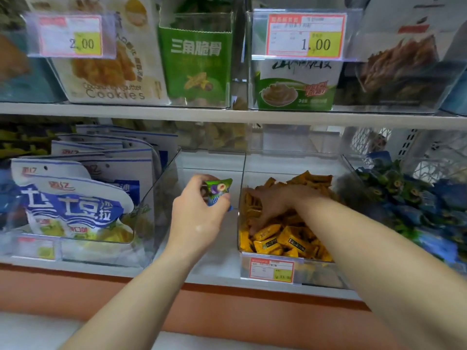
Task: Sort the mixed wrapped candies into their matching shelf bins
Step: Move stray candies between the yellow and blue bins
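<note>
We count two hands, left hand [199, 218] and right hand [275, 203]; one green candy [218, 188] showing; two upper price tags [72, 36], two lower price tags [271, 271]; yellow candies [285, 238] and blue candies [417, 198] beyond counting.

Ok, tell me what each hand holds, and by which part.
The left hand pinches a green-and-blue wrapped candy by its lower half. The right hand digs into the orange candies; any hold there cannot be told.
</note>
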`<state>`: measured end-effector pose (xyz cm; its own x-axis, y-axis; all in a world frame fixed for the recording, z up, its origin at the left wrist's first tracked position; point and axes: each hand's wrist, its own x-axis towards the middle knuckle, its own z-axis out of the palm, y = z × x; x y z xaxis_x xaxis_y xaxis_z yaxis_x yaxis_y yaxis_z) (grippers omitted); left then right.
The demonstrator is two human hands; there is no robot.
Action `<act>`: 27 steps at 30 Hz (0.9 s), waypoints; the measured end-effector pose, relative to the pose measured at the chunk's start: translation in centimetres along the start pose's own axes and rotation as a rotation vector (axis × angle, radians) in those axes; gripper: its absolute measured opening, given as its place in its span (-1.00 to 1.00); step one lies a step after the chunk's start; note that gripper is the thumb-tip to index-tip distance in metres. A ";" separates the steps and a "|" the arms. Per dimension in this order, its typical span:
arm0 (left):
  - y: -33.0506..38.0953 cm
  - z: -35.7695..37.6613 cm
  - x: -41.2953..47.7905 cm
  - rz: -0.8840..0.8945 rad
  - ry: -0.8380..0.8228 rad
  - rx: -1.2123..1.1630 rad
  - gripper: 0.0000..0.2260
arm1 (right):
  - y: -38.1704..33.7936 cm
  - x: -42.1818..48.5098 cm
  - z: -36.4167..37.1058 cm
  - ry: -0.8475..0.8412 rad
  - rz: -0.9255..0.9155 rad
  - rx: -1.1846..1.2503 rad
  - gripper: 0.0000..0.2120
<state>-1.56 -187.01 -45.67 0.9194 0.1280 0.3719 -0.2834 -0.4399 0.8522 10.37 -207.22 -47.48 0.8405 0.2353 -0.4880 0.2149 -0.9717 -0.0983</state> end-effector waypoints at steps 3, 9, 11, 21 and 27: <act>-0.4 -0.1 0.1 0.006 -0.016 -0.006 -0.77 | 0.4 0.8 0.2 0.128 -0.036 -0.031 0.33; -0.7 -0.1 0.2 0.012 -0.037 -0.016 -0.77 | 0.6 0.9 1.1 0.045 -0.093 0.064 -0.03; -0.7 0.0 0.1 0.008 -0.042 -0.020 -0.77 | 0.6 1.0 1.2 0.048 -0.091 0.069 -0.03; -0.5 0.3 -0.2 0.026 -0.063 -0.035 -0.77 | 3.5 -2.9 -1.9 0.366 -0.103 0.418 -0.42; -0.9 0.3 -0.1 -0.004 -0.090 -0.013 -0.76 | 5.9 -5.7 -4.0 0.446 0.060 0.303 0.06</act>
<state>-1.35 -186.89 -46.54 0.9412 0.0496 0.3341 -0.2822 -0.4283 0.8584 8.82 -214.19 -41.85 0.9906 0.1021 -0.0912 0.0628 -0.9309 -0.3599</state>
